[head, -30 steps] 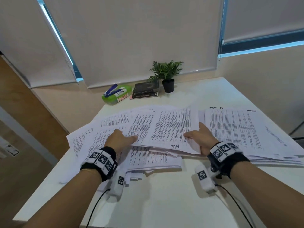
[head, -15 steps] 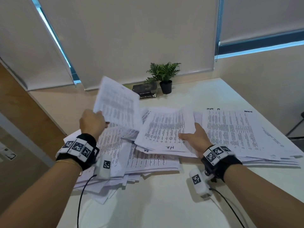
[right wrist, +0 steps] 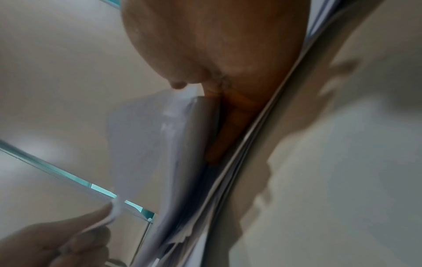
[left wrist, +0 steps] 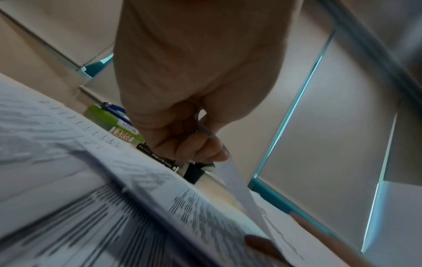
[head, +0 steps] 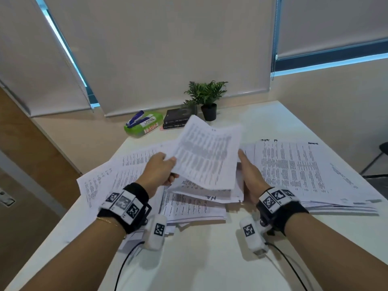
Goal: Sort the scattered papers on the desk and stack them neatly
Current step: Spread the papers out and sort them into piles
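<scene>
Printed papers cover the white desk (head: pixel 201 261). My left hand (head: pixel 165 169) pinches one sheet (head: pixel 207 152) by its left edge and holds it tilted just above the middle pile (head: pixel 212 197). The left wrist view shows the curled fingers (left wrist: pixel 196 144) on that sheet (left wrist: pixel 239 189). My right hand (head: pixel 249 175) stands at the pile's right edge. In the right wrist view its thumb (right wrist: pixel 178 84) lies on top and its fingers (right wrist: pixel 228 126) reach underneath. Loose sheets (head: pixel 109 177) fan out at the left. A wide pile (head: pixel 304 169) lies at the right.
At the desk's back stand a green box (head: pixel 147 127) with a blue stapler on it, stacked dark books (head: pixel 176 120) and a small potted plant (head: pixel 207 101). The desk's left edge runs close to the scattered sheets. A dark chair (head: pixel 378 156) is at the far right.
My left hand picked a sheet out of the left papers, raised it, and swung it right over the middle pile. My right hand stayed at that pile's right edge.
</scene>
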`<state>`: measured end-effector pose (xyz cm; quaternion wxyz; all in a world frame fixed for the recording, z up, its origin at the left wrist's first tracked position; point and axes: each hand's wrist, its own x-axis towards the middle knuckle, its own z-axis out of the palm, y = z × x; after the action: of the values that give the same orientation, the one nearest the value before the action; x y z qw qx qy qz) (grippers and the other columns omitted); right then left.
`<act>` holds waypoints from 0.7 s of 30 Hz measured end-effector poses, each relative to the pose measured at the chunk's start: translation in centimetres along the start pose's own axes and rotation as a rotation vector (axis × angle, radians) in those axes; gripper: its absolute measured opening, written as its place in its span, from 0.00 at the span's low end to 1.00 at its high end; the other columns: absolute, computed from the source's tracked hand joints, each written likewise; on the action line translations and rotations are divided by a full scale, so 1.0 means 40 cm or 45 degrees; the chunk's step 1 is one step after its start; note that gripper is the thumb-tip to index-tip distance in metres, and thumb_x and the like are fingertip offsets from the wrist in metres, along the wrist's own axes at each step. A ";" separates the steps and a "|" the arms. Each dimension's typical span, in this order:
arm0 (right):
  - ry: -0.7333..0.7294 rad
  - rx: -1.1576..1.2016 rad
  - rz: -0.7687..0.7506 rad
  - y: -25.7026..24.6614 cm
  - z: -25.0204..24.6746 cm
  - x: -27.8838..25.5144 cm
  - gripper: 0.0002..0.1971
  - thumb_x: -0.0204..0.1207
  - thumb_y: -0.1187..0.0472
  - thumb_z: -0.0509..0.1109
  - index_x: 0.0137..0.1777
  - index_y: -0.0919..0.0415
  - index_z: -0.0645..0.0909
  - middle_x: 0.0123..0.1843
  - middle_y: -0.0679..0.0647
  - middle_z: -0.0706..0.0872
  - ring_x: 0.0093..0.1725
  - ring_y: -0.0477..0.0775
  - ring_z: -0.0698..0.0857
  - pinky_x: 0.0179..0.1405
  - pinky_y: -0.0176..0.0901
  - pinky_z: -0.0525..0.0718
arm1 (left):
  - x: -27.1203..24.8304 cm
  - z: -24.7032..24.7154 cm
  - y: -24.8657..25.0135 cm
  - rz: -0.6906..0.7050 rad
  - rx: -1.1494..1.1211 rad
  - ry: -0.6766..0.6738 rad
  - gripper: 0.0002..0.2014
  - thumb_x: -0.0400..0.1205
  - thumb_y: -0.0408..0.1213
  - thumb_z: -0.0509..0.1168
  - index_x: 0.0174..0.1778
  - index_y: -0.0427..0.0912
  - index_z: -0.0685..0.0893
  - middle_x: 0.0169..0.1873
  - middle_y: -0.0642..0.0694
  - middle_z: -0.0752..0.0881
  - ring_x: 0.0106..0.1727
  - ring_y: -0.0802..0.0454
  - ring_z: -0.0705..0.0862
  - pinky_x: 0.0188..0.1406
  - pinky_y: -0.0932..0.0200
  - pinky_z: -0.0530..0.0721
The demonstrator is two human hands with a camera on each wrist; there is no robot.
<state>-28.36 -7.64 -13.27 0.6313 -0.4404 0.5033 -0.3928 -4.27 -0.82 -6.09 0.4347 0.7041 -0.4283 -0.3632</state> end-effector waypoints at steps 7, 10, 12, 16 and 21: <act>0.081 -0.249 -0.023 0.011 -0.017 0.005 0.17 0.80 0.55 0.76 0.62 0.65 0.81 0.66 0.65 0.86 0.59 0.63 0.87 0.59 0.51 0.84 | 0.024 0.035 -0.056 0.029 0.365 -0.108 0.16 0.91 0.47 0.67 0.51 0.35 0.77 0.42 0.27 0.89 0.26 0.48 0.85 0.34 0.51 0.88; 0.089 -0.322 -0.037 0.019 -0.020 0.010 0.32 0.77 0.62 0.76 0.79 0.69 0.73 0.79 0.64 0.79 0.75 0.65 0.79 0.75 0.60 0.79 | 0.063 -0.004 -0.066 0.174 0.675 0.231 0.18 0.89 0.55 0.66 0.50 0.41 0.83 0.46 0.42 0.91 0.46 0.44 0.90 0.51 0.49 0.87; 0.094 -0.350 -0.038 0.009 -0.018 0.002 0.38 0.81 0.63 0.74 0.88 0.66 0.62 0.88 0.61 0.68 0.84 0.64 0.70 0.83 0.58 0.71 | 0.106 -0.051 -0.080 0.047 0.820 0.307 0.22 0.85 0.59 0.68 0.54 0.41 0.85 0.56 0.42 0.88 0.58 0.39 0.87 0.56 0.47 0.85; 0.115 -0.358 -0.069 0.008 -0.018 -0.003 0.38 0.85 0.69 0.70 0.90 0.65 0.54 0.89 0.59 0.64 0.85 0.61 0.68 0.73 0.45 0.69 | 0.146 -0.090 -0.108 -0.214 0.960 0.247 0.26 0.78 0.60 0.76 0.39 0.40 0.76 0.44 0.39 0.82 0.47 0.39 0.82 0.42 0.53 0.80; 0.081 -0.406 -0.101 0.010 -0.010 0.001 0.37 0.85 0.68 0.69 0.90 0.61 0.55 0.88 0.57 0.66 0.83 0.62 0.70 0.76 0.49 0.71 | 0.157 -0.083 -0.133 -0.159 0.693 0.236 0.19 0.76 0.47 0.84 0.37 0.37 0.83 0.36 0.41 0.83 0.40 0.40 0.84 0.40 0.54 0.79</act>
<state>-28.71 -7.62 -13.69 0.5213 -0.5418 0.5612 -0.3461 2.50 -4.23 -10.68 0.2440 0.8500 -0.4243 -0.1949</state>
